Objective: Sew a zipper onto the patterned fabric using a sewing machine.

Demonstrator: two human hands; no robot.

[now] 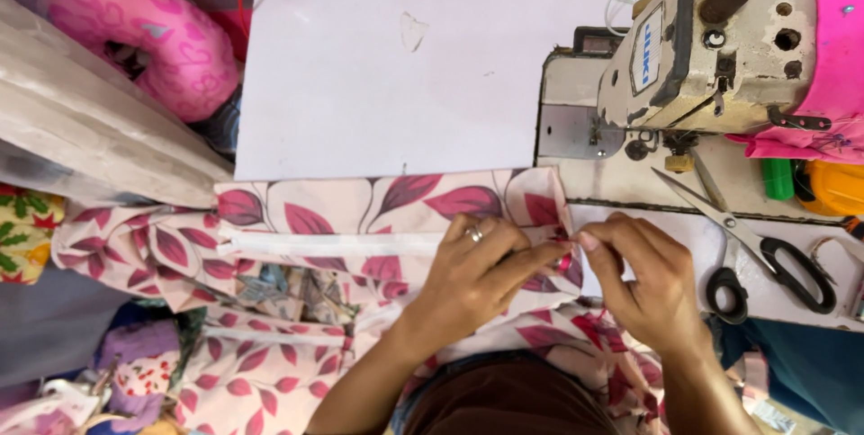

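The pale pink cloth with dark red leaf shapes (378,210) lies spread on the white bench (360,75), right in front of the person. A long white zipper strip (333,243) runs across it. The left hand (472,278) (it wears a ring) rests on the cloth, and its fingers (540,257) are pressed together on the cloth's edge. The right hand (643,278) is just beside it, and its fingers (596,246) pinch the same edge. The two hands almost touch; something tiny may be held between them, but it is too small to tell. The cream metal sewing machine (711,48) stands near, above the right hand. The black-handled scissors (756,246) lie just beside that hand. A pink neck pillow (153,39) sits far off to the left.
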